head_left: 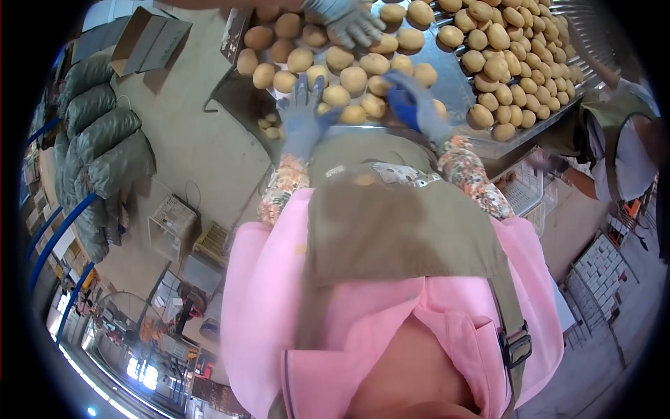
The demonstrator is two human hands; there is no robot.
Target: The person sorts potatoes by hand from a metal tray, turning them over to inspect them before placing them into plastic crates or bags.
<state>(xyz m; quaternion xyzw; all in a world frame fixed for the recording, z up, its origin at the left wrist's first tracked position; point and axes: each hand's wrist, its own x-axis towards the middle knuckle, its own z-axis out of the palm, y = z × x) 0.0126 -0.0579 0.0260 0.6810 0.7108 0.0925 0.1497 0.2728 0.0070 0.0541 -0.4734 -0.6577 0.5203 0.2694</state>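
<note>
Yellow-brown potatoes [354, 81] lie loosely spread on a metal sorting table [447, 77] in front of me. My left hand [303, 120], in a grey-blue glove, rests at the near edge of these potatoes. Its fingers are spread, with the tips beside a potato [317, 75], and nothing shows in its grasp. On the right, my right hand [417, 110] wears a grey and blue glove and is smeared by motion. It is next to a potato [379, 86]; whether it grips anything is hidden.
Across the table, another person's gloved hand [345, 21] reaches among the potatoes. A dense potato pile [516, 66] covers rollers at right, where a co-worker [614, 140] stands. Stuffed green bags [115, 140], a cardboard box [150, 42] and crates [174, 223] stand at left.
</note>
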